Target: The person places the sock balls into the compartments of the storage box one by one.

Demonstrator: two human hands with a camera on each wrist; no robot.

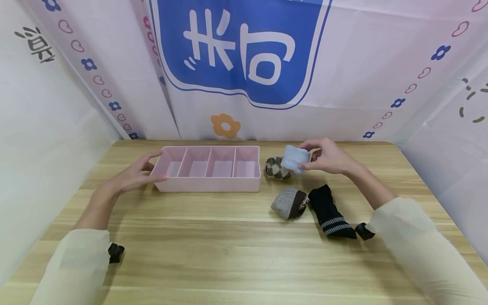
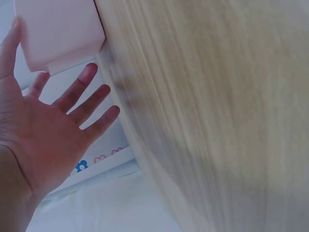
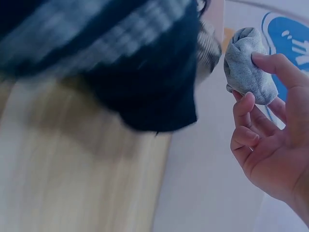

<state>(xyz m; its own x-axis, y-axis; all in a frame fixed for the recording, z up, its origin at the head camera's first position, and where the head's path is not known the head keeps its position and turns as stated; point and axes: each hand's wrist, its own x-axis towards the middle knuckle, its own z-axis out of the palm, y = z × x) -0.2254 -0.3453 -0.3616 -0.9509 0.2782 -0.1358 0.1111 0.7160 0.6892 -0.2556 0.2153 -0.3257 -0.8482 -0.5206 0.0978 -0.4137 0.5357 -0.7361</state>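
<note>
On the near part of the light wooden table (image 1: 213, 254) we see two long cream-coloured sleeves (image 1: 423, 250), each with a small black object (image 1: 364, 231) near the cuff. A little farther, toward the right, lies a long black sock with grey stripes (image 1: 329, 212). Just beside its far end is a rounded grey and dark brown sock (image 1: 288, 203) with pale marks. Both of them lie nearer to us than the right hand (image 1: 331, 157).

Beyond these two, this hand pinches a light blue rolled sock of soft cloth (image 1: 294, 159) between its thumb and fingers. The sock sits at the fingertips, to the left of the palm. It covers partly, in our head view, a rolled brown sock with pale diamonds (image 1: 274, 168); whether these two touch, we cannot tell.

To the left of them stands a pale pink rectangular box (image 1: 209, 184) with four compartments in a row. At its left end is the left hand (image 1: 133, 174), with fingers spread apart, the thumb at the near wall and a finger by the far corner.

Farthest from us hangs a white cloth (image 1: 190, 118) with a blue panel (image 1: 305, 25) and an orange flower (image 1: 233, 127).
</note>
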